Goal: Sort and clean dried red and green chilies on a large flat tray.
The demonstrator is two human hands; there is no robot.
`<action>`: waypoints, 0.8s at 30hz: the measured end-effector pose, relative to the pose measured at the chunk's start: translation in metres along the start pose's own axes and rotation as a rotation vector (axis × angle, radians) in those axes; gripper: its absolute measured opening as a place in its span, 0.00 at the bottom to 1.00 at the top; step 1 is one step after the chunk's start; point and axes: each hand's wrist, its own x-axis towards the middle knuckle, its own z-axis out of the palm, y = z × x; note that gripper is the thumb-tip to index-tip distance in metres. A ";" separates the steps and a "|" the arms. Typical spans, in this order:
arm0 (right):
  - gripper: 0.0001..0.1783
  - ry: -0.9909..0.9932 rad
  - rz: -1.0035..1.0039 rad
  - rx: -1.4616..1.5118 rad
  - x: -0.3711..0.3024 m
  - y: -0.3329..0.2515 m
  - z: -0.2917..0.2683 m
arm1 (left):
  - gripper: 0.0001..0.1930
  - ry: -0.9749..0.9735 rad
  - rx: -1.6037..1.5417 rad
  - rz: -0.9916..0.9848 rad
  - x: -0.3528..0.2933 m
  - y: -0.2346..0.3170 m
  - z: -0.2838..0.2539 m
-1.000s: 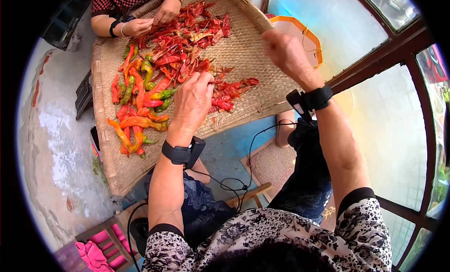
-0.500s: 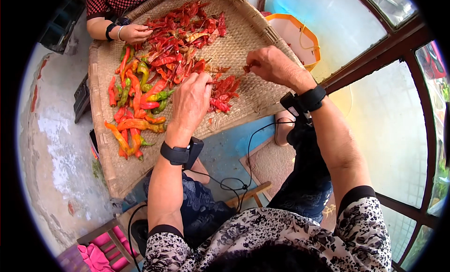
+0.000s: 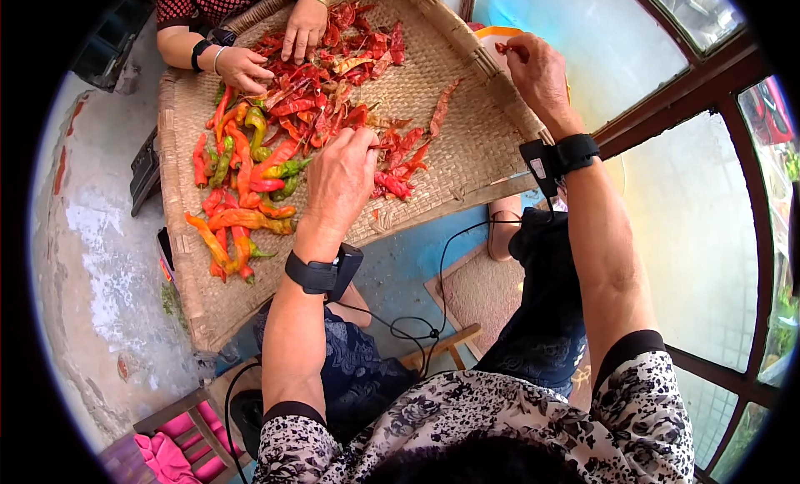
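My left hand [image 3: 342, 171] is closed at the near side of a heap of dried red peppers [image 3: 312, 105], with a slender dark red pepper end [image 3: 377, 146] poking out of its fingers. Over the far right rim of the woven tray [image 3: 275, 296], my right hand [image 3: 540, 74] pinches a small dried red pepper piece [image 3: 502, 47] above a white bucket with an orange rim [image 3: 498, 31]. A long wrinkled dried pepper [image 3: 444, 106] lies alone between my hands. Fresh orange, red and green peppers [image 3: 242, 180] fill the tray's left side.
Across the tray, another person's two hands [image 3: 307, 25] touch the far part of the heap. Framed glass panes [image 3: 683, 234] stand at my right, a worn wall [image 3: 100, 250] at the left. A black cable [image 3: 442, 292] hangs below the tray near my legs.
My right hand has moved right and away from me, from the tray to the bucket. A long dried pepper now shows where it was. The other person's second hand has come down onto the heap.
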 end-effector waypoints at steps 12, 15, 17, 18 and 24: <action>0.07 -0.689 -0.317 -0.319 -0.036 -0.070 0.034 | 0.04 0.001 -0.005 0.017 0.001 -0.001 -0.001; 0.06 -0.678 -0.322 -0.345 -0.035 -0.058 0.042 | 0.04 0.012 -0.020 0.013 0.002 -0.001 0.001; 0.06 -0.677 -0.325 -0.309 -0.032 -0.063 0.038 | 0.04 0.012 -0.016 -0.010 -0.001 -0.003 -0.004; 0.06 -0.655 -0.336 -0.268 -0.029 -0.065 0.034 | 0.04 0.020 -0.026 -0.016 -0.001 -0.003 -0.008; 0.08 -0.659 -0.371 -0.318 -0.043 -0.061 0.041 | 0.04 0.043 0.013 -0.007 -0.004 -0.005 -0.010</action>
